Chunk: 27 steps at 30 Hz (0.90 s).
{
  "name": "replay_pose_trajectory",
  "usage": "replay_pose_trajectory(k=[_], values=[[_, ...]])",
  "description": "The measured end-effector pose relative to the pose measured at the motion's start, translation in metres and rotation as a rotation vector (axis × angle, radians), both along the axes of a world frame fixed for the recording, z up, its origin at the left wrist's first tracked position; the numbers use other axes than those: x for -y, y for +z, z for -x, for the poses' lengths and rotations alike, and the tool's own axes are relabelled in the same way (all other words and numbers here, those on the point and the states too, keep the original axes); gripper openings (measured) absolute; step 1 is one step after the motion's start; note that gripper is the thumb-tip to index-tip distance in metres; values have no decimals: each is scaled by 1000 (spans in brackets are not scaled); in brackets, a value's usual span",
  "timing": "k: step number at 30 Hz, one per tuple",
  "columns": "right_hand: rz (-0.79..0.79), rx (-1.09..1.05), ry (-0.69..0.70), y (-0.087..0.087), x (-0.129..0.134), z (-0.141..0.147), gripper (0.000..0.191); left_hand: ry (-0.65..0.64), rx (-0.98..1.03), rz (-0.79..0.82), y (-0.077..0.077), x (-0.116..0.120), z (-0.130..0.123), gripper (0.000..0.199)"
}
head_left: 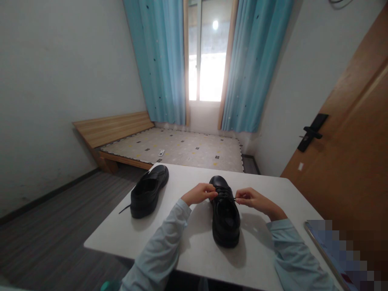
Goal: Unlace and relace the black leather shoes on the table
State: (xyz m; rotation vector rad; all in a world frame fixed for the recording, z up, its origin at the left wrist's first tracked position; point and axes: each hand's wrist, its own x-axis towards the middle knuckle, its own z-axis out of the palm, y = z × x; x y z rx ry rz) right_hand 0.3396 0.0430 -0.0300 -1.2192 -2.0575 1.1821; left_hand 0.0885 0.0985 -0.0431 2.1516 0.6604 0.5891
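A black lace-up shoe (226,222) stands on the white table (194,254), its toe pointing away from me. At the left side of its laces, my left hand (201,193) is closed in a pinch; what lies between the fingertips is too small to make out. My right hand (250,199), on the other side, pinches a black shoelace that runs out from the shoe. The second black shoe (147,195) rests to the left on the table, apart from both hands, with a lace end trailing behind its heel.
Beyond the table is a low bed (182,147) with a small white object (161,152) on it. A wooden door (342,133) with a black handle is at the right. Something flat, partly pixelated (330,250), lies by the table's right edge.
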Motion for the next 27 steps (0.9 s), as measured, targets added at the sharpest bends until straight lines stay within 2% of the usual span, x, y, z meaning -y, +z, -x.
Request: replay_pose_trajectory(k=[8, 12, 14, 16, 20, 27], values=[[6, -4, -37, -5, -3, 2, 38, 62, 9, 7, -6, -1, -4, 40], [17, -18, -53, -3, -3, 5, 38, 193, 87, -38, -4, 0, -6, 34], [10, -35, -60, 0, -1, 8, 34, 255, 165, -82, 0, 2, -6, 38], [-41, -70, -86, 3, 0, 11, 30, 259, 210, -150, 5, 4, -6, 42], [-164, -134, -152, 4, 2, 20, 30, 194, 171, -294, 11, 8, -6, 28], [-345, -52, -145, 7, 7, 32, 21, 230, 152, -339, 11, 9, -8, 20]])
